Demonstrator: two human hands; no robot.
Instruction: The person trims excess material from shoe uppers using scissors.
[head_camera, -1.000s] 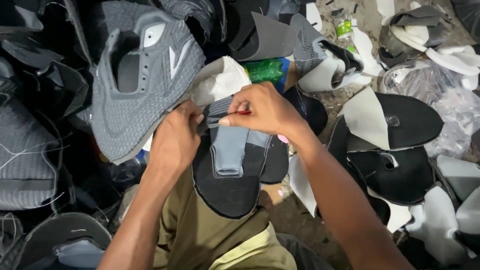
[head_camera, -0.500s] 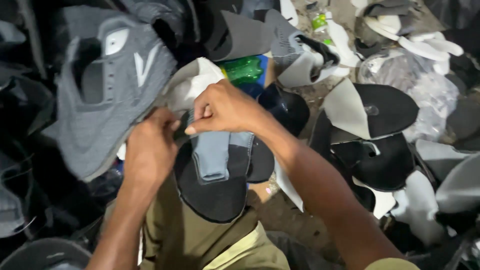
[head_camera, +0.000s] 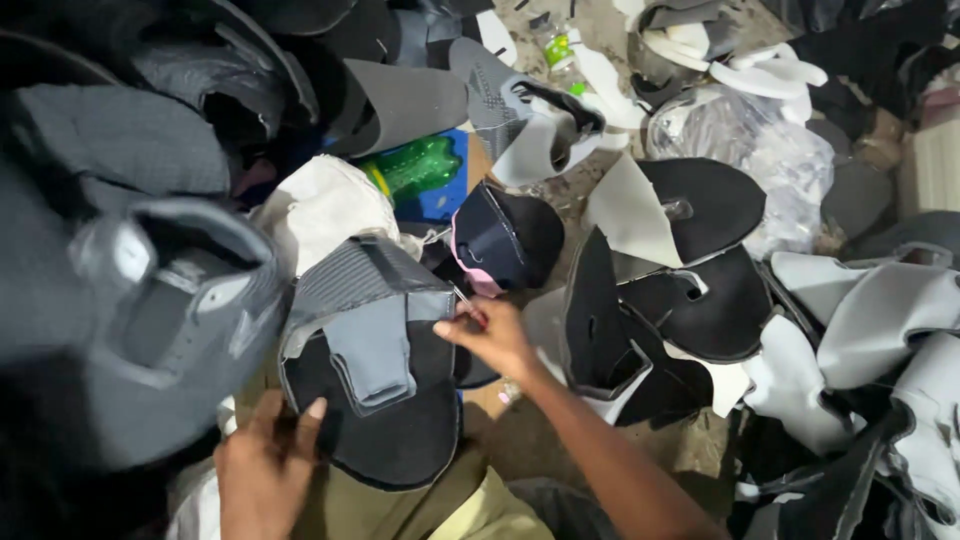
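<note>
View: a single head-worn camera, no second view to share with.
Facing: steeply downward over the person's lap and the littered floor.
Nearness: close; the left hand (head_camera: 262, 472) and right hand (head_camera: 497, 338) sit low in frame, forearms running off the bottom edge.

The left hand (head_camera: 262, 468) sits near and low on the left, palm down, its fingers spread and pointing far, thumb raised. The right hand (head_camera: 492, 338) is farther and to the right, fingertips pinched together, with its bare forearm running back toward the near right
</note>
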